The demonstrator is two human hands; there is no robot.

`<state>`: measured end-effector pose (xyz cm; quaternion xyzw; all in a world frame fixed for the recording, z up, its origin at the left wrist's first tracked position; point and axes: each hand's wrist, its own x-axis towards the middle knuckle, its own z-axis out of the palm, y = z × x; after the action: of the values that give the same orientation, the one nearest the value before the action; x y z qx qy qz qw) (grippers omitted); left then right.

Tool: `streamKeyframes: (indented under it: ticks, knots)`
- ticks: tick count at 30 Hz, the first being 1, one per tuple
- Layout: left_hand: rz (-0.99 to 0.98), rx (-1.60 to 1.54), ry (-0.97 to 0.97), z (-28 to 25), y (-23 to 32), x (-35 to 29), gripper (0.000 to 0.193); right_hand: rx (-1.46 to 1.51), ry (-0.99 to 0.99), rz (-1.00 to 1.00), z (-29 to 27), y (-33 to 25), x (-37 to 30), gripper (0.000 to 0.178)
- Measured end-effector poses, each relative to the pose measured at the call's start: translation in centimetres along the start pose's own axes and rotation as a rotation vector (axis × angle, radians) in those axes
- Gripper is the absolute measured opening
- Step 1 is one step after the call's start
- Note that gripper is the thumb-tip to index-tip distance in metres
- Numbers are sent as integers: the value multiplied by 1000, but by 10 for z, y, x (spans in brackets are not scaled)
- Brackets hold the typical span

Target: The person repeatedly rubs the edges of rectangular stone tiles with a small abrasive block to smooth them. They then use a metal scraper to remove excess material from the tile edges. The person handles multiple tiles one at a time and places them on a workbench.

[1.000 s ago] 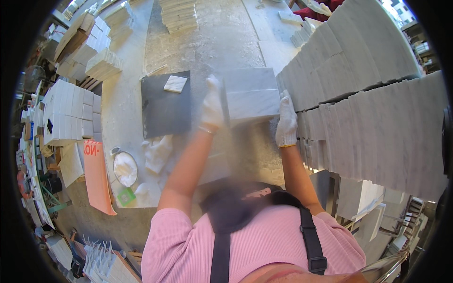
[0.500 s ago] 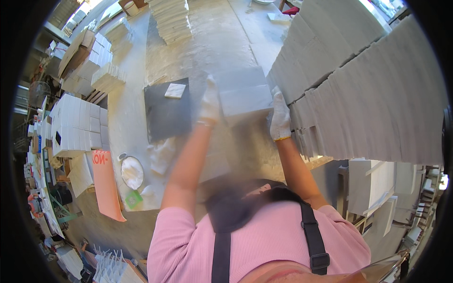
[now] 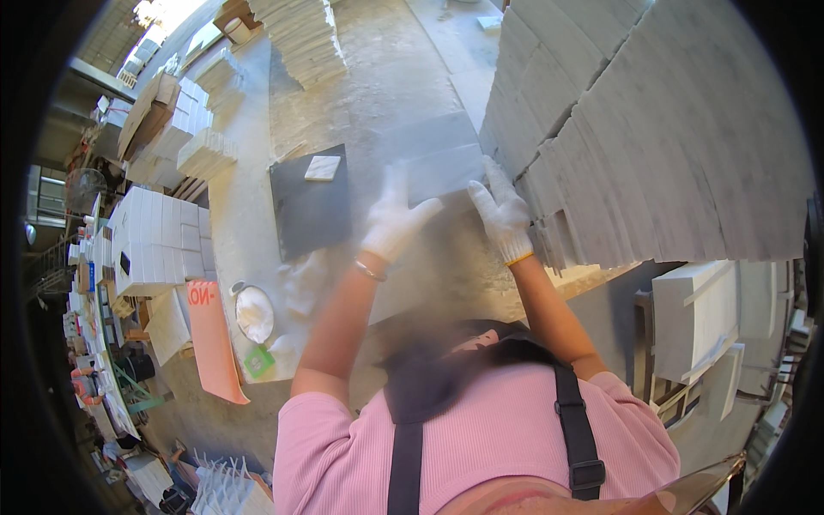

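Observation:
Two smooth grey-white stone tiles [image 3: 442, 170] lie edge to edge in the middle of the worktable, between my hands. My left hand [image 3: 396, 216], in a white knitted glove, is at their left side. Its thumb spreads toward the right, and the blurred fingers point forward along the tile edge. My right hand [image 3: 503, 210], gloved the same way, is by the tiles' right side with thumb and fingers apart. Whether either hand touches the tiles is unclear. A dark square slab [image 3: 311, 215] lies left of my left hand, with a small white marble tile [image 3: 322, 168] on it.
Tall stacks of marble slabs [image 3: 661, 154] rise close on the right. Another tile stack [image 3: 300, 43] stands at the back. A dish of white material [image 3: 254, 314], a green square [image 3: 258, 363] and an orange sheet [image 3: 216, 339] are at the left edge. White boxes [image 3: 150, 232] stand beyond.
My thumbs have spread away from my fingers, toward each other. Both hands have shifted slightly at the tiles' sides. The whole view has turned a little.

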<state>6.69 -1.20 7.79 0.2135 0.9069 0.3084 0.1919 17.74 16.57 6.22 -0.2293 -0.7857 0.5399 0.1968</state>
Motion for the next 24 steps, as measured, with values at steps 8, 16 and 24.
streamKeyframes:
  ticks: [8,16,24]
  knots:
    - [68,-176,197,27,3,-22,108,58,-20,10,-7,-6,-21,63]
    - [133,-249,278,33,8,-58,105,120,-52,6,-10,-5,-49,66]
    - [132,-263,271,38,4,-37,96,95,-43,34,-5,-12,-25,67]
